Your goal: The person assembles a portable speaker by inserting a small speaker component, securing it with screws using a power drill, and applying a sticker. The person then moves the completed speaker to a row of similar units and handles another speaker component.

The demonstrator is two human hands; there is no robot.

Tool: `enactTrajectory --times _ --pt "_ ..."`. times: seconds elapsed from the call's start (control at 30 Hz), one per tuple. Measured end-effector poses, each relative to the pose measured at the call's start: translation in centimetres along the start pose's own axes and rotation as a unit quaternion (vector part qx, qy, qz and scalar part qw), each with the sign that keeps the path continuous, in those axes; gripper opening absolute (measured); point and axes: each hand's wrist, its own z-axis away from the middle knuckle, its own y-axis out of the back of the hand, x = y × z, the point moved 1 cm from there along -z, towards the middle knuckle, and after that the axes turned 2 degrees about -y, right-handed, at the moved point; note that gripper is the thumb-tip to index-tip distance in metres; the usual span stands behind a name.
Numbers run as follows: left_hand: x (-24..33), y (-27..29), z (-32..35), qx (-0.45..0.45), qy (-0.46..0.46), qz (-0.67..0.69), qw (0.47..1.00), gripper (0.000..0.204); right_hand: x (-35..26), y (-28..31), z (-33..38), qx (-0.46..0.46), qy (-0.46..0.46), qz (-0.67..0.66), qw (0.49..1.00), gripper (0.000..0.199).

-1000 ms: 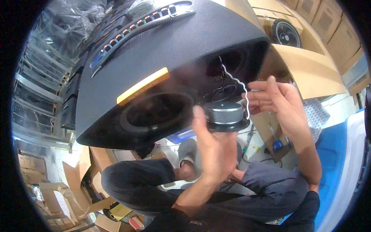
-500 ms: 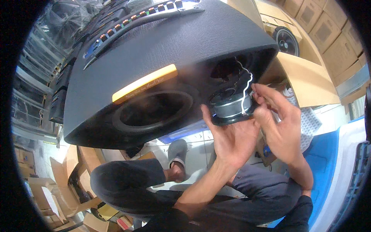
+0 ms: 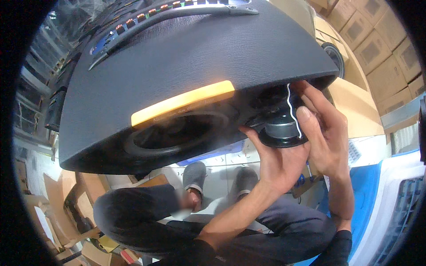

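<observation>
A black speaker cabinet [image 3: 186, 66] stands in front of me, with round openings in its shaded lower face. Beneath the opening at the right, my left hand [image 3: 284, 162] cups a small speaker driver [image 3: 282, 130] with a silver magnet and black rim. A white wire [image 3: 291, 107] runs from the driver's right side up to the cabinet. Just right of the wire is my right hand [image 3: 326, 133]. Its fingers stretch up to the cabinet edge, with the thumb apart from them and close to the wire; the fingertips are partly in shadow.
A yellow-orange strip [image 3: 183, 103] sits on the cabinet's front edge, above the large round opening [image 3: 179, 131]. Behind its right end lies another speaker [image 3: 333, 60] by an open carton [image 3: 357, 108]. Stacked cartons [image 3: 372, 33] line the right, and a blue-and-white bin [image 3: 361, 195] is nearby.
My right hand has risen from the driver's side toward the cabinet edge, its fingers stretching upward. The cabinet appears shifted rightward in view. The driver remains in my left hand.
</observation>
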Motion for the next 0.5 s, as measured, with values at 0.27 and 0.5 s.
enactTrajectory --times 0.27,0.5 --pt "0.1 -0.5 -0.6 0.034 0.006 0.034 0.999 0.097 -0.7 1.0 0.2 0.086 0.007 0.088 0.992 0.022" --pt "0.1 -0.2 -0.6 0.054 0.016 -0.048 0.997 0.096 -0.3 1.5 0.8 0.098 -0.055 0.128 0.985 0.018"
